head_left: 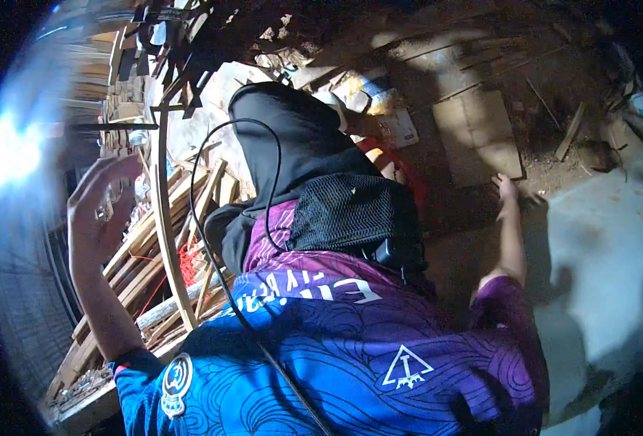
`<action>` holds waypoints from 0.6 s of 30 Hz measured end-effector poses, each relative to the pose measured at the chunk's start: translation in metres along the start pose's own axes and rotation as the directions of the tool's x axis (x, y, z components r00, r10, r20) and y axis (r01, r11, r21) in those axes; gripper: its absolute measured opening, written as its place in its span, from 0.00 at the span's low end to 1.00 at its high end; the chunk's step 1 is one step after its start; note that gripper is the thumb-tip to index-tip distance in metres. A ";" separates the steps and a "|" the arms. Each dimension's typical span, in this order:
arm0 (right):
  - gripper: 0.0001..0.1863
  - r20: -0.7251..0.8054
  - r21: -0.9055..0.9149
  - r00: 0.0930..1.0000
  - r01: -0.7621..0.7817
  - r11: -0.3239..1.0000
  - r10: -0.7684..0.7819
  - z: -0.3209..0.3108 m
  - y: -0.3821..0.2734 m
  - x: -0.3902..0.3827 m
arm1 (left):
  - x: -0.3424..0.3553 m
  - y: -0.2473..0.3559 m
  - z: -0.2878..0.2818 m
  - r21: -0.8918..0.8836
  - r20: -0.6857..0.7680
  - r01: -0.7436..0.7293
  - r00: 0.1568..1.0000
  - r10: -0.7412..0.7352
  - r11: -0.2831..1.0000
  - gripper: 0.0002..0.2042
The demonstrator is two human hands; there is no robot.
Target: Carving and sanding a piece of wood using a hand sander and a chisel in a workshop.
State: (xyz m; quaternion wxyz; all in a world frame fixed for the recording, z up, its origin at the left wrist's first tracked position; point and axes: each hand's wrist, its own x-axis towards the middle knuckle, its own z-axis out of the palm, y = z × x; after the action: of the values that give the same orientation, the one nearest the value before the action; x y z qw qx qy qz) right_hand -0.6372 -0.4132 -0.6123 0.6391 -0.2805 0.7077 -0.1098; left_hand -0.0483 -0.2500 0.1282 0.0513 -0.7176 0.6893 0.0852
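My left hand [107, 196] is raised at the left, in front of a pile of wooden strips. Its fingers curve with a gap to the thumb, and I see nothing held between them. A long, thin wooden strip [163, 211] stands just to the right of it. On the other side, my right hand [506, 187] reaches down with its fingers stretched out. It is nearest the lower edge of a flat brown cardboard sheet [474, 134] on the ground; whether it touches the sheet I cannot tell.
Stacked wooden strips [136, 254] and red string [187, 263] lie at the left. A black mesh pouch [357, 214] hangs at my waist, with a black cable [278, 152] looping by it. A short wooden piece [570, 132] lies at the right. Bright light glares at far left.
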 end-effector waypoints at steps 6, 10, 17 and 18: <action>0.24 0.003 0.108 1.000 0.026 0.994 -0.026 0.029 -0.132 -0.031 | -0.039 -0.022 0.017 -0.049 -0.034 0.199 0.979 -0.201 0.979 0.15; 0.18 0.133 0.075 0.988 0.074 0.994 -0.083 0.080 -0.154 -0.055 | -0.083 -0.052 0.051 -0.185 -0.077 0.126 0.987 -0.142 0.975 0.16; 0.07 0.566 -0.274 0.823 0.251 0.928 -0.056 0.125 -0.218 -0.127 | -0.167 -0.077 0.070 -0.520 -0.140 0.192 0.942 -0.305 0.832 0.12; 0.06 0.600 -0.312 0.797 0.312 0.897 -0.069 0.146 -0.235 -0.138 | -0.185 -0.079 0.062 -0.508 -0.121 0.236 0.933 -0.340 0.828 0.12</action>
State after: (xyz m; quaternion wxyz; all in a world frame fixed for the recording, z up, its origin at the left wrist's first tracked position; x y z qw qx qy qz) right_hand -0.4325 -0.5018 -0.3986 0.7372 -0.4947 0.4563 0.0600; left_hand 0.0205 -0.0531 0.0993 -0.1899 -0.8082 0.5303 0.1718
